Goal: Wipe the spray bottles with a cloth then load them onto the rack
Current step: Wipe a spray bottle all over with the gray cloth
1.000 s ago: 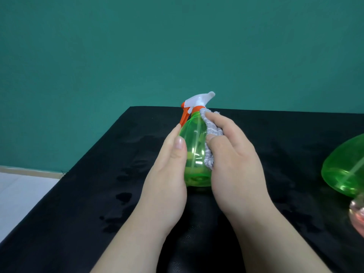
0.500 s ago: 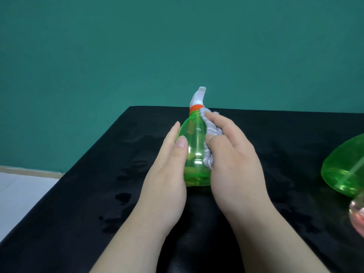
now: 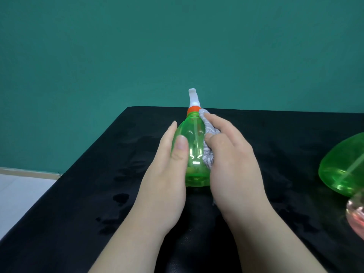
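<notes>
The single view comes from a wide-angle camera worn on the person's head. It looks forward and down along both forearms, which enter at the bottom edge and run up to the left grip (image 3: pixel 167 174) and right grip (image 3: pixel 236 170) near the middle of the frame. The camera sits close above the black table (image 3: pixel 98 194), so the green spray bottle (image 3: pixel 194 146) and grey cloth (image 3: pixel 207 157) between the grips loom large, while a second green bottle (image 3: pixel 342 170) and a pink one (image 3: pixel 356 213) are cut off by the right edge. Straight ahead it faces the teal wall (image 3: pixel 177 46) beyond the table's far edge, with a strip of pale floor (image 3: pixel 19 190) at the left.
</notes>
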